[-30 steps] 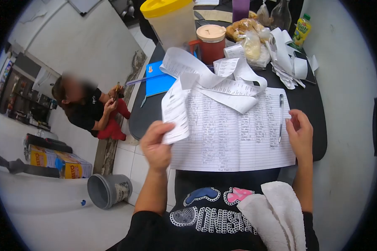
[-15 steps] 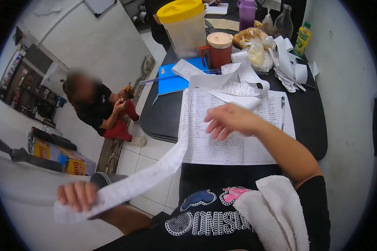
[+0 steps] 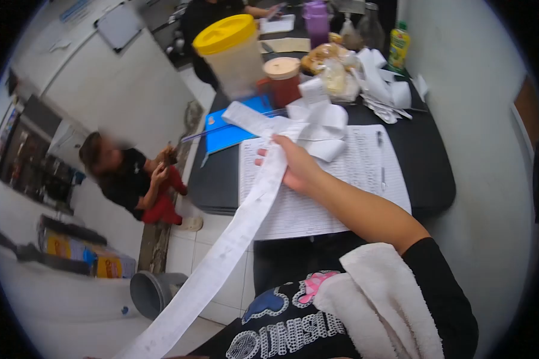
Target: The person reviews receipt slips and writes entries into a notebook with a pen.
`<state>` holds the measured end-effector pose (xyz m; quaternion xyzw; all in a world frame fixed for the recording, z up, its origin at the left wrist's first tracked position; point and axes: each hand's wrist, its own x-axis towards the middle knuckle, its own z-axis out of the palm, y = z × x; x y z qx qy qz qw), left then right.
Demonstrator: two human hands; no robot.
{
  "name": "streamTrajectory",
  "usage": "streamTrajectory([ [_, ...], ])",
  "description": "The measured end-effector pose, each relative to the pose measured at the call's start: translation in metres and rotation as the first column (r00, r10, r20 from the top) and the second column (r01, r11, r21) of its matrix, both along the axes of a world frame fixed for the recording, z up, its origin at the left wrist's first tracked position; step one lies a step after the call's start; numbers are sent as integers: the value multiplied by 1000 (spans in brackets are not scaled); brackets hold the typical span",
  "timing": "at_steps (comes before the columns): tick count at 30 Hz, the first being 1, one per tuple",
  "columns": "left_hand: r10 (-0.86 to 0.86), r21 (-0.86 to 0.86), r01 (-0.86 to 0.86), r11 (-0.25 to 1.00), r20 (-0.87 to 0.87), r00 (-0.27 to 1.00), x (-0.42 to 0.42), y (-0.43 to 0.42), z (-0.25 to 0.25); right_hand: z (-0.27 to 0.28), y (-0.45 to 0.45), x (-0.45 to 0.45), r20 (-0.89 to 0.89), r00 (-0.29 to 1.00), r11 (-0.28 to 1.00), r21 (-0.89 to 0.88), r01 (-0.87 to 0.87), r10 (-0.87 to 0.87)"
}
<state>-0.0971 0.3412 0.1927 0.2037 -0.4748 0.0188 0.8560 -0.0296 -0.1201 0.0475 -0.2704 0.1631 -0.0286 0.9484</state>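
A long white receipt strip (image 3: pixel 221 257) stretches from the table down to the lower left edge of the view. My right hand (image 3: pixel 294 166) grips it near its upper part, thumb on top and fingertips showing past its left side. My left hand is out of view, beyond where the strip leaves the picture. Beyond my right hand, loose loops of receipt paper (image 3: pixel 326 128) lie over the top of an open notebook (image 3: pixel 341 218) with handwritten lines. A pen (image 3: pixel 382 161) rests on the notebook's right page.
A blue folder (image 3: pixel 221 142), yellow-lidded container (image 3: pixel 230 66), red jug (image 3: pixel 283 87), bagged food (image 3: pixel 338 81), purple bottle (image 3: pixel 317 27), green-capped bottle (image 3: pixel 399 48) and more receipts (image 3: pixel 380 90) crowd the table. One person (image 3: pixel 123 173) stands left, another (image 3: pixel 206 24) behind. A grey bin (image 3: pixel 147 296) stands below.
My right hand has moved from above the notebook onto the strip and closed on it. My left hand has left the view at the lower left, and the strip now hangs straighter.
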Motion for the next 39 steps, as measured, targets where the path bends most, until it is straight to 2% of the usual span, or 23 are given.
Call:
streamTrajectory([
  [2,331,140,-320,937,-68,941,6,4,-5,-11,-11,2,119,992,993,118,20,-34],
  [3,493,256,-460,850,-78,867,9,3,-10,-21,-11,8,97,995,997,75,20,-28],
  [5,747,526,-624,577,-31,665,13,1,-15,-1,2,-7,106,993,995,-98,-33,44],
  [6,818,662,-615,429,3,575,14,-1,-17,4,12,-13,173,981,984,-168,-53,82],
  [7,848,804,-521,286,41,528,18,-3,-19,8,25,-18,180,975,977,-188,-97,132],
  [9,781,984,-145,101,12,625,31,-13,-28,10,55,-24,174,971,951,-290,-109,164],
  [10,710,996,-29,88,-42,703,39,-36,-35,27,63,-40,174,965,958,-243,-151,196],
  [11,482,843,-333,422,103,870,51,-92,-75,21,76,-40,203,959,949,-284,-135,197],
  [12,388,836,-327,440,151,909,41,-147,-72,39,76,-57,179,949,933,-302,-197,258],
  [13,294,829,-318,459,196,935,34,-187,-71,36,81,-62,224,943,926,-341,-162,248],
  [16,184,845,-344,410,292,938,44,-219,-92,29,77,-73,281,916,902,-402,-159,287],
  [18,163,893,-325,310,287,944,46,-224,-97,22,73,-71,272,924,877,-467,-116,268],
  [19,161,912,-319,259,285,945,46,-226,-97,23,71,-73,267,928,911,-388,-143,259],
  [20,255,933,-291,211,235,938,41,-229,-100,23,65,-75,260,931,935,-311,-170,255],
  [23,149,932,-232,279,197,969,36,-235,-94,27,50,-70,270,942,977,-121,-175,202],
  [25,113,972,-160,170,142,983,34,-220,-93,32,38,-65,339,929,989,-35,-141,144],
  [26,98,983,-127,135,114,989,32,-215,-94,36,34,-63,309,946,994,-60,-88,103],
  [28,63,1000,7,20,-8,998,33,-192,-102,45,21,-61,297,948,993,-5,-118,114],
  [31,24,988,81,-129,-78,997,30,-161,-122,49,16,-51,296,949,993,27,-119,106],
  [32,55,960,198,-196,-191,980,28,-149,-126,49,15,-48,301,948,993,25,-118,105],
  [36,187,865,312,-394,-257,948,22,-98,-153,53,12,-40,296,951,996,-27,-83,87],
  [39,326,753,464,-466,-341,882,18,-66,-169,53,7,-32,320,947,999,-37,-28,38],
])
